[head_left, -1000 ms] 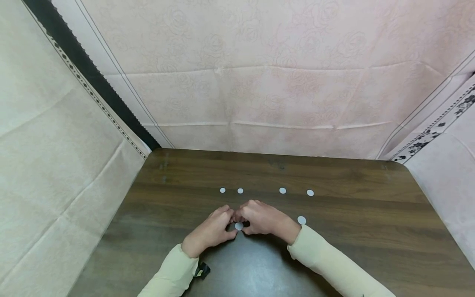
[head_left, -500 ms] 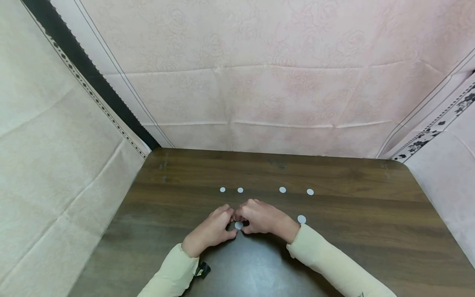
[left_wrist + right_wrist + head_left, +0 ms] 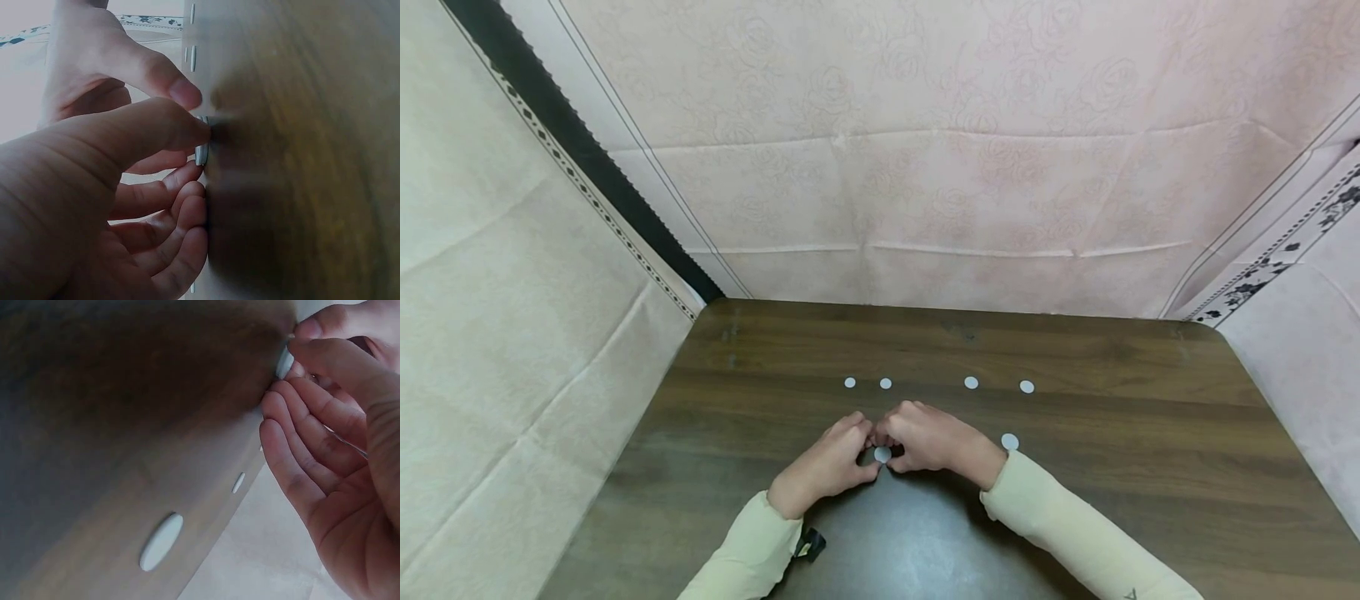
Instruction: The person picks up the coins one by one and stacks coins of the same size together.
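Checked against head views from the past second: found no clear change in hands or discs, only a slight drift of the whole view, likely head motion. Judged a held pose, steadying or fine adjusting, with no visible advance in the work. Centred between both hands: flat round grey-white disc (image 3: pixel 882 455), material unclear, lying on brown wood-grain desk (image 3: pixel 760 417); thick-looking at the edge in wrist views, possibly stacked, cannot tell. Left hand (image 3: pixel 829 460): thumb and forefinger drawn in, apart only by the disc's width, pinching its rim; other fingers curled against the desk. Right hand (image 3: pixel 929 437): likewise narrowed on the opposite side, pinching the rim. Noted also: row of four similar discs (image 3: pixel 972 383) beyond, plus lone grey-white disc (image 3: pixel 1010 442) just beside pale sleeve cuff (image 3: pixel 1004 487).
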Tool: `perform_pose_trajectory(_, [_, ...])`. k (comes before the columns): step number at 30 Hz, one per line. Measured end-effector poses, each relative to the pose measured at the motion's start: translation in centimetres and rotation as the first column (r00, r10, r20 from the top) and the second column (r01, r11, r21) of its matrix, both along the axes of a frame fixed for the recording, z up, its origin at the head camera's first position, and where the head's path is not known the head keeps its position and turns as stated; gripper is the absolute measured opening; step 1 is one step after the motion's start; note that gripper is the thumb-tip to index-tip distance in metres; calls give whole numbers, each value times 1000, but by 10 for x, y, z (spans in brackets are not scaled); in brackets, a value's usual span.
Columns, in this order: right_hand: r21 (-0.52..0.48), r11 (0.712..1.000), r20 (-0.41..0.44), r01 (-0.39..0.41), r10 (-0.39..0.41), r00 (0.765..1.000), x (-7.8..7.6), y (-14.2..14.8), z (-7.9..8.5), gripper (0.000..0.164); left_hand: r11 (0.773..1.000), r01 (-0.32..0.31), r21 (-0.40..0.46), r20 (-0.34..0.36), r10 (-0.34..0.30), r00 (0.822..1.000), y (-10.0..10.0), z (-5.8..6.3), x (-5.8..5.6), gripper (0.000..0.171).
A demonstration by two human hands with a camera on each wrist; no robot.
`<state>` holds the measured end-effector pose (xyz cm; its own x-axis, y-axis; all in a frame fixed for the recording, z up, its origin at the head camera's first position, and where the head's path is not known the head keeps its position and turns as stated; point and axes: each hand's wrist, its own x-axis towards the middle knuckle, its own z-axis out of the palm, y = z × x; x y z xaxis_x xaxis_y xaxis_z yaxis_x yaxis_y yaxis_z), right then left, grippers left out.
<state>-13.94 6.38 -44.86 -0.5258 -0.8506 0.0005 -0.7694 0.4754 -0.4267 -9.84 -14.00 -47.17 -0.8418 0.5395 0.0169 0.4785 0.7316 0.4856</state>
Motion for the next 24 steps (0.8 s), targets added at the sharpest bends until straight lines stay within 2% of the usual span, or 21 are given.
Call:
perform_pose_trajectory(6, [3,1000,49,27,-27,998,-1,11,11,19,1000,1,25,24,-2,1000,1,0,0,14])
perform_pose_trajectory(15, [52,996,37,79,-81,996,-5,36,27,22,999,-3,42,-6,3,1000,1,-2,1,14])
perform_pose_trajectory(24, [63,990,22,129,-131,991,-8,66,31,22,999,-5,53,-15,5,1000,-1,-2,1,14])
